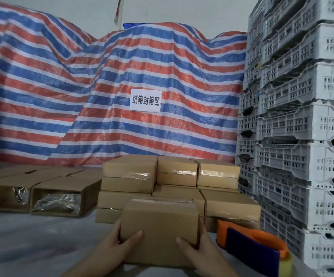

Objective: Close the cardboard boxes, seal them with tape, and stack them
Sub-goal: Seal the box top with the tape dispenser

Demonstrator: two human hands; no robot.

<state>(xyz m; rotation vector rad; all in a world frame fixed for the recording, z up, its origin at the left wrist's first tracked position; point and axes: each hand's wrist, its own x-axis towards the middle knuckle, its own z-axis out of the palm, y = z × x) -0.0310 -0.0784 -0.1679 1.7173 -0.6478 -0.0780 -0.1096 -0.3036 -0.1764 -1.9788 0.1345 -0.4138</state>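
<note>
In the head view, the person is holding a closed brown cardboard box (159, 226) between both hands, near the bottom centre. The left hand (113, 243) is gripping its left end, thumb lying across the near face; the right hand (197, 245) is gripping the right end the same way. A strip of clear tape seems to be running along its top edge, so it is probably sealed and on its way to the pile.

Just beyond it, the stack of sealed brown cardboard boxes (170, 180) is standing two layers high, with open brown cartons (56, 198) lying on their sides to the left, shiny bags showing inside. An orange and dark blue tape dispenser (252, 246) is sitting near right, and tall white plastic crates (294, 116) are rising on the far right.

To place it well, the person should be keeping the box level, lining its edges up with the row beneath, and lowering it flat before letting go.
</note>
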